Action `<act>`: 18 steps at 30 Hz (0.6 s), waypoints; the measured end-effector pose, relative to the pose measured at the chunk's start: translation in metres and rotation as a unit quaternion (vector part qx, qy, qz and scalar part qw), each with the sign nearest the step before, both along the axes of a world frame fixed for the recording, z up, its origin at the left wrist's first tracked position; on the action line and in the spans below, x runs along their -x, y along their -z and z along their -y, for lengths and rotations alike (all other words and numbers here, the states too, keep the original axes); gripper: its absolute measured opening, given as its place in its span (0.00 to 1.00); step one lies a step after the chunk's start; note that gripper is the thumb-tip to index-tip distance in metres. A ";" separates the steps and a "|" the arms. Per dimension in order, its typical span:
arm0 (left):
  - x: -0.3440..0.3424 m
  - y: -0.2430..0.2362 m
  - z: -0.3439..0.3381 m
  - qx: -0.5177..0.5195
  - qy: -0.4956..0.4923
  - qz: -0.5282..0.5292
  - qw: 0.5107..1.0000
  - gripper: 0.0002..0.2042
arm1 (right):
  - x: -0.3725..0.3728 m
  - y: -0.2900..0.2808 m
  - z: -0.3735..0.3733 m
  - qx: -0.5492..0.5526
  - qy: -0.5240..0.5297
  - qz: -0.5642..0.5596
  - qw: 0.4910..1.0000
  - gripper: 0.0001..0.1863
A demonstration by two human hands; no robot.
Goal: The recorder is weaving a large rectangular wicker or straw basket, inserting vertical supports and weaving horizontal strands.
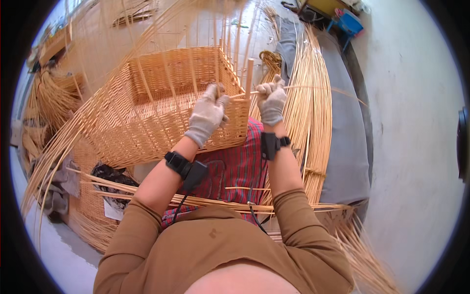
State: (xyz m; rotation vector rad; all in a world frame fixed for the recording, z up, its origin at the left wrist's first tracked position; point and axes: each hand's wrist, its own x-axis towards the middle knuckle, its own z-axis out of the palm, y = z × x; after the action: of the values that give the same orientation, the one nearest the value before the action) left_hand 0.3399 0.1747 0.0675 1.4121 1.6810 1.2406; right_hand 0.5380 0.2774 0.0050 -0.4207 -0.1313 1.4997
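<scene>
An open rectangular wicker basket (171,132), its upright stakes rising above the rim, stands tilted before me. My left hand (208,112), in a pale knit glove, is closed at the rim near the front right corner. From its fingertips a thin wicker rod (238,96) passes the thick corner post (249,78). My right hand (271,100), gloved too, grips this rod just right of the post, fingers curled. Beyond that hand the rod's thin end trails off to the right. Partly hidden by the glove, the left fingers' exact hold is hard to see.
A long bundle of wicker rods (306,112) lies at the right on grey cloth (345,142). Striped red cloth (245,164) covers my lap, with loose rods across it. Long rods (63,142) stick out leftward from the basket. A blue stool (348,23) stands far right.
</scene>
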 end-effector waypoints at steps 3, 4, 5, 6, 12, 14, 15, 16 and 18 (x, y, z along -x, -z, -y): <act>-0.006 -0.007 -0.003 -0.251 0.007 -0.270 0.929 0.34 | 0.004 0.004 -0.011 -0.016 0.003 0.023 1.000 0.18; -0.007 -0.008 0.001 -0.285 -0.002 -0.353 0.891 0.39 | 0.006 0.003 -0.012 -0.045 -0.001 0.036 0.998 0.18; -0.016 -0.008 -0.004 -0.263 0.047 -0.351 0.898 0.46 | 0.007 0.000 -0.013 -0.074 -0.003 0.054 0.996 0.20; -0.021 -0.007 -0.003 -0.192 0.063 -0.336 0.920 0.46 | 0.008 -0.002 -0.011 -0.049 -0.014 0.041 0.998 0.21; -0.034 0.011 -0.006 -0.145 0.061 -0.341 0.927 0.46 | -0.016 -0.022 -0.009 0.033 0.049 -0.143 0.988 0.41; -0.033 0.016 -0.006 -0.174 0.060 -0.332 0.925 0.44 | -0.027 -0.030 -0.001 -0.026 -0.001 -0.142 0.990 0.45; -0.032 0.018 -0.006 -0.174 0.062 -0.321 0.929 0.44 | -0.031 -0.034 0.009 -0.077 -0.009 -0.112 0.991 0.44; -0.032 0.020 -0.006 -0.194 0.062 -0.305 0.930 0.43 | -0.027 -0.037 0.017 -0.131 -0.014 -0.080 0.988 0.43; -0.031 0.023 -0.007 -0.165 0.060 -0.305 0.936 0.43 | -0.018 -0.044 0.050 -0.136 0.038 0.093 0.986 0.40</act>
State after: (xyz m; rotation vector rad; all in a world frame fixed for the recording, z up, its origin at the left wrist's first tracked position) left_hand 0.3710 0.1816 0.0450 2.2507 1.7792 1.1143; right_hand 0.5562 0.2273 0.0492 -0.3394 -0.4570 1.3432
